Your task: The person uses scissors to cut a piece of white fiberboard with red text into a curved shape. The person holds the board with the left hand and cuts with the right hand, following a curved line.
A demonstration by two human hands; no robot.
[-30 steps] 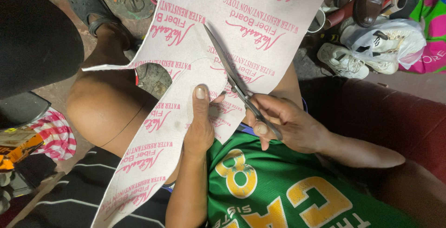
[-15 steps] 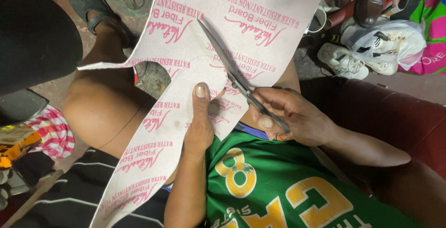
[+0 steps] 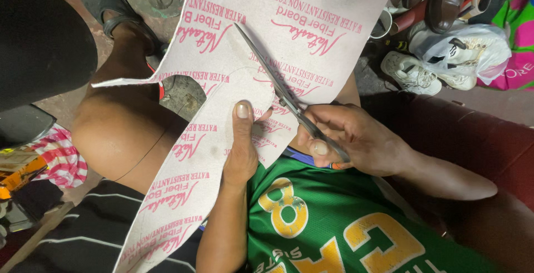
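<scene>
A large pale board sheet (image 3: 311,33) with pink printing lies across my lap. My left hand (image 3: 242,150) pinches its lower strip, thumb on top. My right hand (image 3: 356,139) grips a pair of metal scissors (image 3: 278,84). The blades point up and left and lie along the sheet, near a curved pencilled outline. A notch is cut out of the sheet's left side, over my bare knee (image 3: 119,134).
Shoes (image 3: 414,72) and a white plastic bag (image 3: 467,50) lie on the floor at upper right. A sandalled foot (image 3: 119,14) rests at upper left. A striped cloth (image 3: 58,156) and an orange object (image 3: 22,173) sit at the left edge.
The scissor blades have closed and pushed a little further up the sheet. My right hand has shifted slightly right. My left hand keeps its hold.
</scene>
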